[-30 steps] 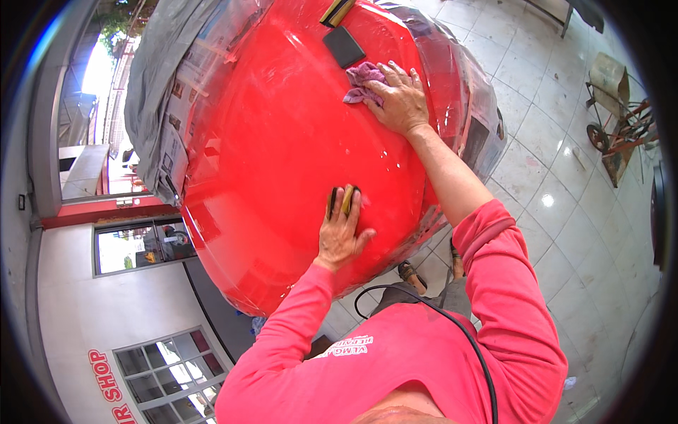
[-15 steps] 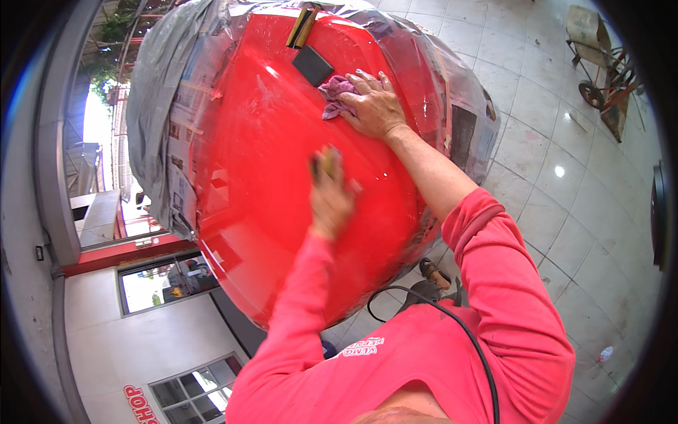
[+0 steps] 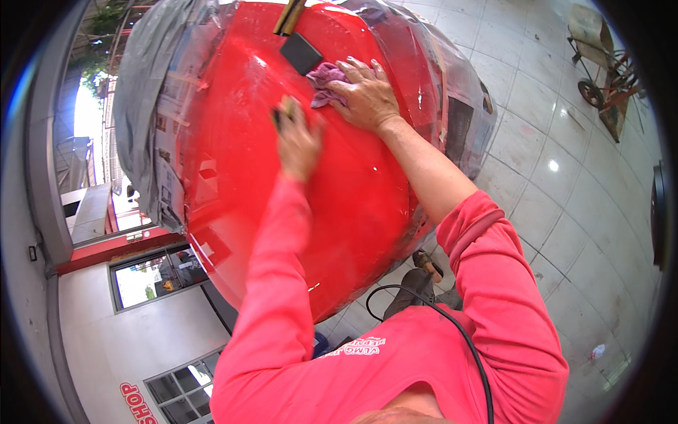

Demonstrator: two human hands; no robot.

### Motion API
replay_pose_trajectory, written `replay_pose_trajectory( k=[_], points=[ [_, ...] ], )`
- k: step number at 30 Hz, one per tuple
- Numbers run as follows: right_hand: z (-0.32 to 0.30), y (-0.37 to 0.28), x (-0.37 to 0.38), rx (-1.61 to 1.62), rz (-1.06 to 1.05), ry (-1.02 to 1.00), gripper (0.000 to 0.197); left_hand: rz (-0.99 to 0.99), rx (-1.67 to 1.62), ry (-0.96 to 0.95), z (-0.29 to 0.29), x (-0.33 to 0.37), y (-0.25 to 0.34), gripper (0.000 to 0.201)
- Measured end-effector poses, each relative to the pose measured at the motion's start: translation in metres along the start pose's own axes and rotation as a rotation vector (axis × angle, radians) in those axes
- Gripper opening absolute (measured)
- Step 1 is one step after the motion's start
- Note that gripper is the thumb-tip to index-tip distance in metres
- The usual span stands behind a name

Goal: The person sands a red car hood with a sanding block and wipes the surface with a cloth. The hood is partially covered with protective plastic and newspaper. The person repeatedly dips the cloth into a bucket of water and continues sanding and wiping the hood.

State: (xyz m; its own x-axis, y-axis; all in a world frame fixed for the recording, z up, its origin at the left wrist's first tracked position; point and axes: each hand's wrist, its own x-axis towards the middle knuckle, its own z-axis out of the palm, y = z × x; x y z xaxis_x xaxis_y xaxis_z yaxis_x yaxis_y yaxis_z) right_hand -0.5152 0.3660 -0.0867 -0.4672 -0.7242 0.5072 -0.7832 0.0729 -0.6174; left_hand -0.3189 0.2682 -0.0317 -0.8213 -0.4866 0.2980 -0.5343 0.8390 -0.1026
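My left hand (image 3: 299,148) is closed around a small yellow-and-dark block (image 3: 285,108) that presses on a glossy red car panel (image 3: 339,212). Motion blurs this hand, and its fingers hide much of the block. To its upper right, my right hand (image 3: 369,97) leans on the panel with its fingers spread, a crumpled purple cloth (image 3: 326,79) caught under the thumb side. Just beyond the cloth lies a flat dark grey pad (image 3: 301,54). Past the pad rests a long yellow-and-black block (image 3: 289,18), cut off by the top of the picture.
Newspaper (image 3: 171,127) and grey plastic sheeting (image 3: 134,120) mask the panel's left side; clear film and paper (image 3: 470,124) cover its right. A black hose (image 3: 462,328) crosses my chest. A rusty hand cart (image 3: 604,78) stands on the tiled floor (image 3: 558,184) at far right.
My left hand has slid the block up and to the left across the panel. My right hand and the cloth keep their place on the panel; the whole view has shifted slightly.
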Motion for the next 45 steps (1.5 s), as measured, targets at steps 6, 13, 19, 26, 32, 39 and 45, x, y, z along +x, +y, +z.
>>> replay_pose_trajectory(
  k=[6, 13, 19, 26, 32, 39, 45],
  points=[
    [-0.001, 0.001, 0.002, 0.001, -0.002, 0.009, 0.039, 0.138, -0.14, -0.306, -0.065, -0.116, 0.099, 0.085],
    [0.007, -0.032, -0.006, 0.051, -0.056, 0.029, 0.036, -0.065, 0.314, -0.362, -0.012, 0.059, -0.142, 0.055],
    [-0.007, -0.002, 0.001, -0.063, 0.03, -0.002, 0.038, 0.082, -0.021, -0.113, -0.029, -0.087, 0.089, 0.089],
    [-0.003, -0.007, -0.001, -0.052, -0.015, 0.036, 0.038, 0.063, -0.123, -0.085, -0.04, -0.031, 0.022, 0.083],
    [0.005, -0.025, -0.006, -0.025, -0.023, 0.006, 0.04, 0.041, 0.353, -0.103, 0.015, 0.026, -0.084, 0.08],
    [-0.004, -0.006, 0.004, -0.043, 0.03, -0.004, 0.039, 0.195, -0.141, -0.332, -0.058, -0.138, 0.117, 0.09],
    [0.006, -0.037, -0.002, 0.06, -0.057, 0.04, 0.036, -0.029, -0.072, -0.047, -0.012, 0.024, -0.141, 0.067]
  ],
)
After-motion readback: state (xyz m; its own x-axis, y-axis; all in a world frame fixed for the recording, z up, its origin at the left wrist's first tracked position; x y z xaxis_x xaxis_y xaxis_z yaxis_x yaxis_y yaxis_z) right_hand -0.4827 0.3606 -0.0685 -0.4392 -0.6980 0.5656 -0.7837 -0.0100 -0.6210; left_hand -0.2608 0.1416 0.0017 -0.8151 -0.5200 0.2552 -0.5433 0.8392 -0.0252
